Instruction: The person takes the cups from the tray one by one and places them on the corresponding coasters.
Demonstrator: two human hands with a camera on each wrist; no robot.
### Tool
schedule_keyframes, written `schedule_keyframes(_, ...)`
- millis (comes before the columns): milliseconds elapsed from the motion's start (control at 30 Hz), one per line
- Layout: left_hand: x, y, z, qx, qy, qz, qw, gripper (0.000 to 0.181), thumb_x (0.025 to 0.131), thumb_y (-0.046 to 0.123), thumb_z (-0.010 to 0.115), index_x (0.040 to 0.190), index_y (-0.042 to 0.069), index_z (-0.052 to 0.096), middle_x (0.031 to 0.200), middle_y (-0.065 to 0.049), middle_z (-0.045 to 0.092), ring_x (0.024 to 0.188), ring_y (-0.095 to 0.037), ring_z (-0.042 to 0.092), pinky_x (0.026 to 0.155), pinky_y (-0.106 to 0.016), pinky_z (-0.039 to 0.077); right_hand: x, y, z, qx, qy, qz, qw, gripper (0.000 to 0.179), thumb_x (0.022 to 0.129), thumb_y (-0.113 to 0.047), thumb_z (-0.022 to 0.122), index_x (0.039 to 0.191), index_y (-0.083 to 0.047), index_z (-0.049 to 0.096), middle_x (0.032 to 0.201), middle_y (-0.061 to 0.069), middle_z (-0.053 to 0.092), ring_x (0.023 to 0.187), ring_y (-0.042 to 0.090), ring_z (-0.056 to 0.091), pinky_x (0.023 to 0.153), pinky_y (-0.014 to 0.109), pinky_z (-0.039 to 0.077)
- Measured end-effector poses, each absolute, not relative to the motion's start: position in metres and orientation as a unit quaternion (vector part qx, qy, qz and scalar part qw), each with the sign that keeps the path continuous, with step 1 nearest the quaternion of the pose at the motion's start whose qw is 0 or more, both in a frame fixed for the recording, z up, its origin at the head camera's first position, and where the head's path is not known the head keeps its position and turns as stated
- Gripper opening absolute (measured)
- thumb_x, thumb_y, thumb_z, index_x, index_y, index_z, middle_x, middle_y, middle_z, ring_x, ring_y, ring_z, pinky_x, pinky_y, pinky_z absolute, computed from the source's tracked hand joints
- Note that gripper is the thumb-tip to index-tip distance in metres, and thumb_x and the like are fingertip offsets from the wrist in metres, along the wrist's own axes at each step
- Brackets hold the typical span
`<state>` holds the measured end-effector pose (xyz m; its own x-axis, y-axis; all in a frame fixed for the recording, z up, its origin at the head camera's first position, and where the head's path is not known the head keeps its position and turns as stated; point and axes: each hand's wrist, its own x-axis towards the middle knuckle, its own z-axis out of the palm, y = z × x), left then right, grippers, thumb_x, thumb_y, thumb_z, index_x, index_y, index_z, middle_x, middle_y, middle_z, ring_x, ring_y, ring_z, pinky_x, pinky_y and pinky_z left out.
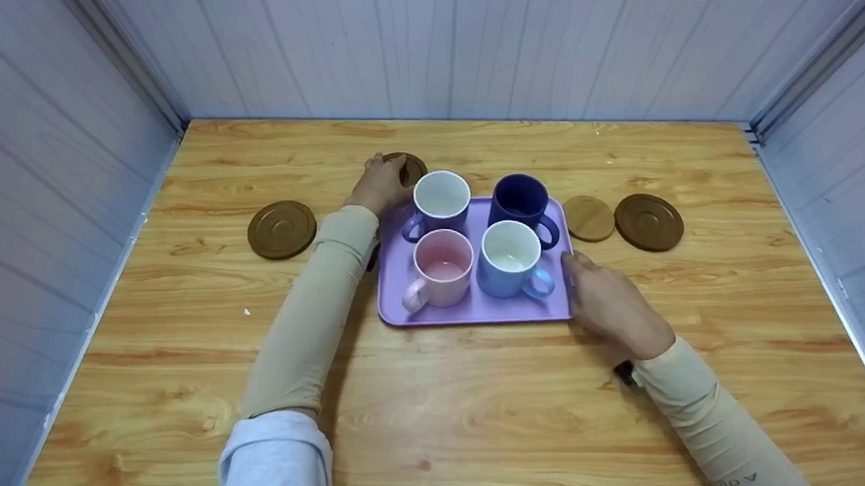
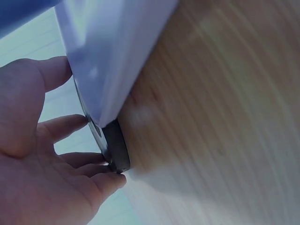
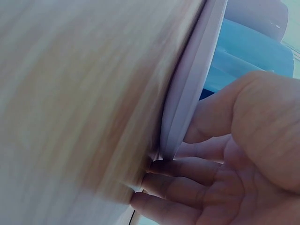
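Note:
A purple tray (image 1: pixel 473 308) bears a pink mug (image 1: pixel 448 288), a light blue mug (image 1: pixel 501 276), a navy mug (image 1: pixel 512 214) and a mug with a pale inside and darker outside (image 1: pixel 452 220). My left hand (image 1: pixel 380 185) is at the tray's far left corner. Its fingertips touch a dark brown coaster (image 2: pixel 117 147) beside that corner, while the thumb lies near the tray's rim. Along the right edge, my right hand (image 1: pixel 611 304) grips the tray, thumb over the rim and fingers at its underside. Whether the coaster reaches under the tray cannot be told.
Another dark brown coaster (image 1: pixel 281 229) lies at the left. Right of the tray are a lighter wooden disc (image 1: pixel 588 218) and a dark brown coaster (image 1: pixel 649 222). Pale panel walls (image 1: pixel 413 49) bound the wooden table (image 1: pixel 423 413) at the back and sides.

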<state>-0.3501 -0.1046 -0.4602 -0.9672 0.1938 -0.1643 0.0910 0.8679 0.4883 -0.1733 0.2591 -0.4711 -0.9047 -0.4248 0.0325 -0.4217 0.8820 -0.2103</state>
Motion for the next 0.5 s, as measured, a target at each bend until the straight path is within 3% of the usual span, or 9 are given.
schedule_keyframes(333, -0.3561, -0.1010, -0.4628, 0.108, 0.952, 0.265, 0.110, 0.079, 0.096, 0.039, 0.067, 0.160, 0.004, 0.037, 0.165, -0.034, 0.022, 0.155, -0.047, 0.016, 0.125, -0.052, 0.023, -0.1729, 0.2590, -0.4699, -0.220, 0.969, -0.109, 0.003, 0.049, 0.095, -0.003, 0.054, 0.141, 0.014, 0.051, 0.128, 0.031, 0.062, 0.092, 0.049, 0.070, 0.077, 0.061, 0.057)
schedule_keyframes(500, -0.3573, -0.0985, -0.4643, 0.121, 0.952, 0.261, 0.102, 0.075, 0.094, 0.036, 0.070, 0.156, 0.004, 0.043, 0.161, -0.033, 0.030, 0.151, -0.044, 0.027, 0.123, -0.050, 0.030, -0.1730, 0.2589, -0.4703, -0.218, 0.970, -0.109, 0.005, 0.048, 0.096, -0.004, 0.054, 0.141, 0.014, 0.051, 0.128, 0.030, 0.062, 0.090, 0.049, 0.070, 0.077, 0.061, 0.057)
